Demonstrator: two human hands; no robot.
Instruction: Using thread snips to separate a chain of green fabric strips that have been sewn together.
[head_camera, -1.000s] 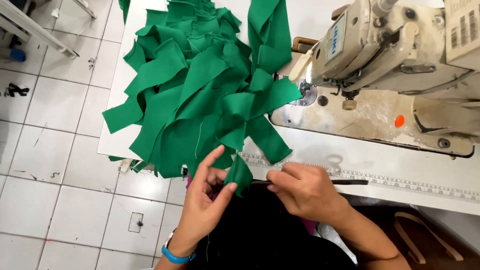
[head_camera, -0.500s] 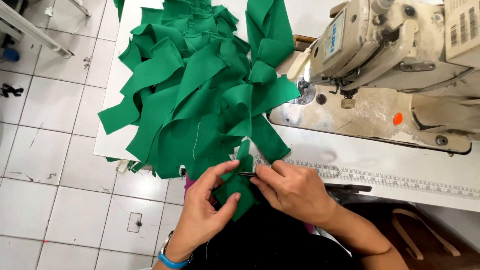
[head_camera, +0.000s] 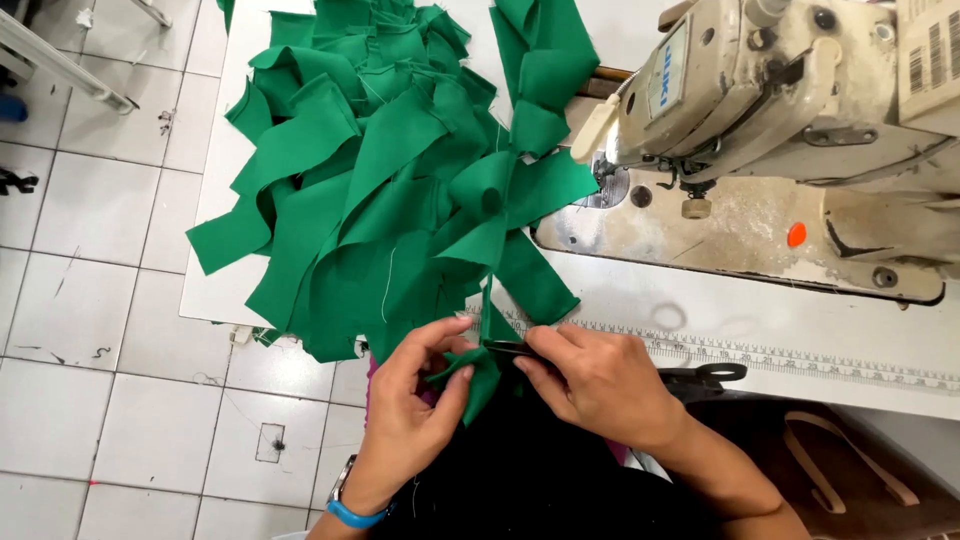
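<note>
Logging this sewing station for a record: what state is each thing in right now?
Left hand: pinching the green strip's lower end.
Right hand: holding a small dark tool against the strip.
Green strip: folded, held between both hands.
Green fabric pile: heaped, tangled on the white table.
Sewing machine: nothing visible under its needle.
Scissors: lying flat on the table, shut.

White floor tiles (head_camera: 100, 390) with grey grout, scuffed and stained, lie left of and below the grip. White worktable (head_camera: 860, 385) extends right of it, ruler strip along the edge. Worn cream sewing machine (head_camera: 790, 120) sits up-right. Light even, shadows soft.
</note>
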